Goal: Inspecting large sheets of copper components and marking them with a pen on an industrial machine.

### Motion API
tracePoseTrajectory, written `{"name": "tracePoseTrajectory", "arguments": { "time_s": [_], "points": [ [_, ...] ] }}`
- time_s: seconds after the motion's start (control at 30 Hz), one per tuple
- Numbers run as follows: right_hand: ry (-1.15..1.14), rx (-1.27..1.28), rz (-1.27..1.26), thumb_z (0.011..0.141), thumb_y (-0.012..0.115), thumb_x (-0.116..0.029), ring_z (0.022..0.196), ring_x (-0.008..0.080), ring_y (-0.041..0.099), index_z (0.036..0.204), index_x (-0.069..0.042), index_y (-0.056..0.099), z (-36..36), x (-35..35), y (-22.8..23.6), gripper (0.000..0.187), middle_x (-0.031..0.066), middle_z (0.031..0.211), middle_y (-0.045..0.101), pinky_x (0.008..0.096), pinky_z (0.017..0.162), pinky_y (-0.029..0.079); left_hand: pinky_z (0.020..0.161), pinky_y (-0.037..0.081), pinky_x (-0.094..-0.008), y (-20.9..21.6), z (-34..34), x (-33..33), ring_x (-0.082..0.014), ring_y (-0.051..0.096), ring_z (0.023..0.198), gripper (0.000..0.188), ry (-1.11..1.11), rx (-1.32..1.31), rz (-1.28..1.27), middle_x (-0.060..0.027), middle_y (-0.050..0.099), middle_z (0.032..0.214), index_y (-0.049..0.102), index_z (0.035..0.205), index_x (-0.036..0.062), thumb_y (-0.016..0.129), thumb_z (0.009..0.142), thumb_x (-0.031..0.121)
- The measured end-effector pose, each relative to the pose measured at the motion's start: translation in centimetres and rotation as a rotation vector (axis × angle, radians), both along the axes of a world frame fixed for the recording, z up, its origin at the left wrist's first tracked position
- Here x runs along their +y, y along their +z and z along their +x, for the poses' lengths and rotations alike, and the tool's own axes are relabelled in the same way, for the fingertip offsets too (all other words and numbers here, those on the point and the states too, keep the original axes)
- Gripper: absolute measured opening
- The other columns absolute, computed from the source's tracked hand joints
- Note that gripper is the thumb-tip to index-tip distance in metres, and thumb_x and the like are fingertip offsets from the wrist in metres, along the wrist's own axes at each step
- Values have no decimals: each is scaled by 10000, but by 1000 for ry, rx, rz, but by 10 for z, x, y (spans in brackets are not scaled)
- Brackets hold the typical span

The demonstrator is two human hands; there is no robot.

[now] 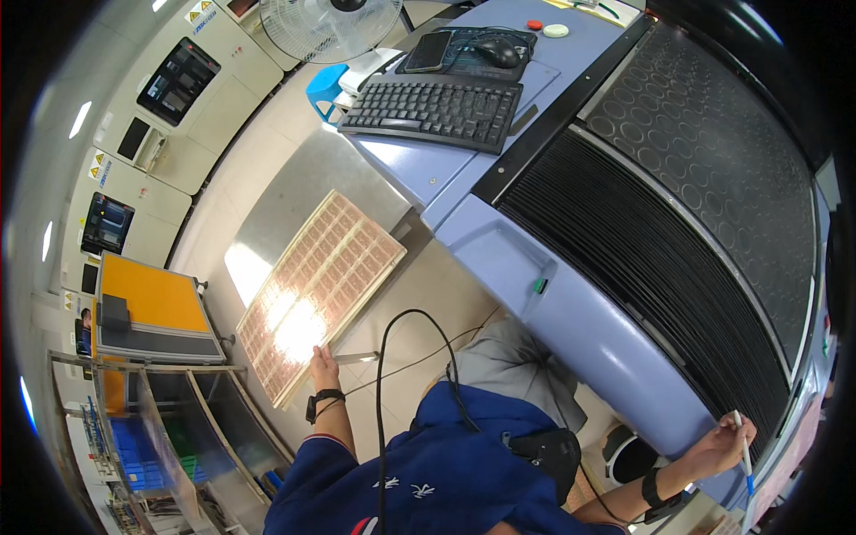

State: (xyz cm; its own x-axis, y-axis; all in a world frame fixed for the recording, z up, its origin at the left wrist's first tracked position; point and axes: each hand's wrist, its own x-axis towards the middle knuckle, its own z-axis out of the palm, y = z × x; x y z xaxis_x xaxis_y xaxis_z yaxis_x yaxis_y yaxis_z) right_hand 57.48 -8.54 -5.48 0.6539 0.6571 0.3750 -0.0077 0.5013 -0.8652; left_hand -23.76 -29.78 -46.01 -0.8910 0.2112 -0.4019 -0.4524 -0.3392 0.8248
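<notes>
My left hand [325, 367], with a dark watch on its wrist, is at the near edge of a large copper-coloured circuit board panel [334, 254]. Its fingers close on that edge, partly hidden by the angle. The panel carries a grid of small rectangles, and strong glare covers its lower middle. Part of it lies over a steel tabletop [299, 178]. At the far right, my right hand [724, 448] grips a white and blue pen [744, 446] beside the black ribbed cover of a blue-grey machine [606, 330].
A keyboard [432, 109], mouse [497, 53] and phone [429, 51] lie on the machine's top. A fan [330, 27] stands behind. A rack [169, 392] with bins is at left. A black cable [382, 401] loops before my body.
</notes>
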Motion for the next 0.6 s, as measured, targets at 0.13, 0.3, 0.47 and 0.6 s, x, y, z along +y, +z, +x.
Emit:
{"name": "tracePoseTrajectory", "arguments": {
  "time_s": [0.13, 0.3, 0.47, 0.6],
  "points": [
    [29, -32, 13, 934, 501, -127, 750, 159, 518, 893, 26, 530, 1, 0, -1, 161, 146, 841, 547, 247, 667, 415, 1061, 435, -299, -7, -3, -8, -257, 454, 1228, 426, 19, -74, 82, -175, 406, 1342, 357, 1296, -121, 483, 984, 140],
    [-43, -92, -11, 930, 508, -129, 755, 161, 520, 892, 26, 537, 1, -18, 0, 162, 151, 854, 555, 249, 677, 418, 1017, 457, -310, 166, 145, 108, -281, 511, 1219, 472, -84, -271, -546, -221, 549, 1245, 464, 1277, -56, 527, 967, 294],
    [43, -31, 25, 921, 518, -131, 731, 157, 526, 905, 30, 550, -12, 1, -4, 165, 160, 868, 569, 234, 656, 414, 1003, 473, -326, 160, 108, 53, -275, 517, 1213, 579, -132, -171, -426, -199, 474, 1342, 381, 1329, -53, 503, 966, 381],
    [-6, -117, -20, 930, 489, -158, 738, 148, 529, 934, 41, 545, -3, -4, -4, 207, 155, 857, 571, 225, 620, 392, 893, 533, -327, 126, 105, 73, -294, 599, 1097, 564, -123, -90, -408, -195, 573, 1206, 465, 1224, -85, 486, 966, 416]
  ]
}}
